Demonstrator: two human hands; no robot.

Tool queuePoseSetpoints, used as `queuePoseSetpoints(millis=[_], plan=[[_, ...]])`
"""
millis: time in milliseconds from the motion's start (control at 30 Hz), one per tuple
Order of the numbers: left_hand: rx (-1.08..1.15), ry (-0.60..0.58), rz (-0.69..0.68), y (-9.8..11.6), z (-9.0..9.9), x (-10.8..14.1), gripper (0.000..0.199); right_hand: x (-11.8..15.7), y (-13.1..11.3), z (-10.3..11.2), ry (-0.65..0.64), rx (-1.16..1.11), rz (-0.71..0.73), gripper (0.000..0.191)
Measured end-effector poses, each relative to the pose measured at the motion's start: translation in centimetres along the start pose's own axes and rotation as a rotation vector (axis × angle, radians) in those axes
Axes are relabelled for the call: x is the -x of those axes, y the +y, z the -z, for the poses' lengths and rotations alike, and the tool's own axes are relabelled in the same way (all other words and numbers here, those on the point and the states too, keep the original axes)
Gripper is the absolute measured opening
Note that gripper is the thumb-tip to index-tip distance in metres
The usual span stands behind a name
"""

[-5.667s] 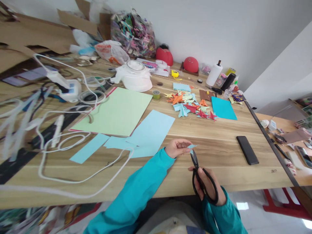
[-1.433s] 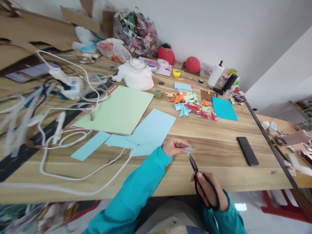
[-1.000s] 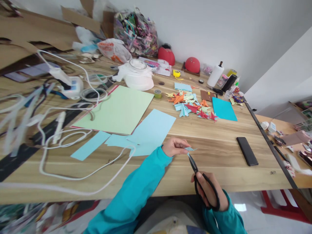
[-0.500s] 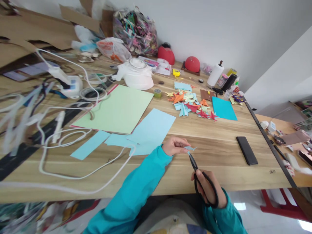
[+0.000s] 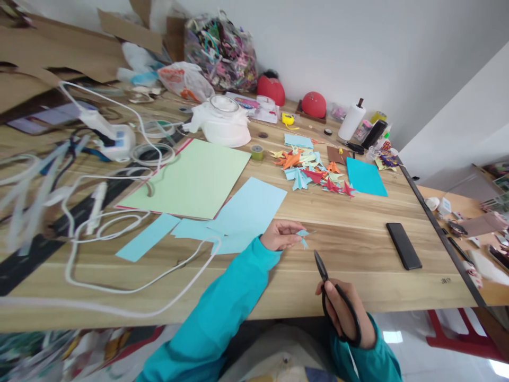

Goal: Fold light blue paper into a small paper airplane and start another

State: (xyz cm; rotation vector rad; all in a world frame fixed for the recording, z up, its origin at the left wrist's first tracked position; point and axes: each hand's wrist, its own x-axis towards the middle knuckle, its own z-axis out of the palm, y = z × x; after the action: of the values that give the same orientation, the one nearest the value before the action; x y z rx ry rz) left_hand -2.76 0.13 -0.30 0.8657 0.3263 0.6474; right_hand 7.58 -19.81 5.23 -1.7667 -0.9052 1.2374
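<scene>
Between the fingertips of my left hand point(image 5: 280, 235) is a small light-blue folded paper piece point(image 5: 304, 236), its pointed ends sticking out to the right. My right hand point(image 5: 345, 307) grips a pair of black scissors point(image 5: 326, 277) by the handles. The blades look closed and point up and left, a short way below the paper and apart from it. Beyond my hands lies a pile of folded paper shapes point(image 5: 314, 172) in orange, red, yellow and blue. Light-blue sheets point(image 5: 250, 212) lie left of my left hand.
A pale green sheet point(image 5: 194, 178) and a light-blue strip point(image 5: 147, 237) lie to the left, near a looping white cable point(image 5: 119, 289). A black phone point(image 5: 403, 245) rests at the right, a turquoise sheet point(image 5: 366, 176) behind it. Wrapped rolls point(image 5: 226, 124) stand farther back.
The scissors have drawn back down and right, away from the paper. My left hand has shifted slightly up and left, and the paper piece in it has turned.
</scene>
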Motion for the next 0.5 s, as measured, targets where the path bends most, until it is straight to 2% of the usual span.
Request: queuePoseSetpoints(millis=[100, 233, 300, 400, 500], plan=[[0.076, -0.005, -0.01, -0.1, 0.5, 0.1, 0.035, -0.8, 1.2, 0.1, 0.183, 0.048, 0.023, 0.054], [0.151, -0.055, -0.032, -0.4, 0.9, -0.1, 0.032, -3.0, 3.2, 1.3, 0.461, 0.413, 0.147, 0.042], [0.177, -0.077, -0.043, -0.6, 1.0, -0.3, 0.029, -4.1, 3.9, 2.2, 0.517, 0.608, 0.139, 0.039], [0.21, -0.095, -0.04, -1.0, 1.1, -0.4, 0.026, -5.7, 4.7, 3.5, 0.531, 0.893, 0.089, 0.036], [0.25, -0.076, -0.019, -1.2, 1.1, -0.6, 0.027, -7.3, 5.1, 4.6, 0.596, 1.057, 0.161, 0.035]])
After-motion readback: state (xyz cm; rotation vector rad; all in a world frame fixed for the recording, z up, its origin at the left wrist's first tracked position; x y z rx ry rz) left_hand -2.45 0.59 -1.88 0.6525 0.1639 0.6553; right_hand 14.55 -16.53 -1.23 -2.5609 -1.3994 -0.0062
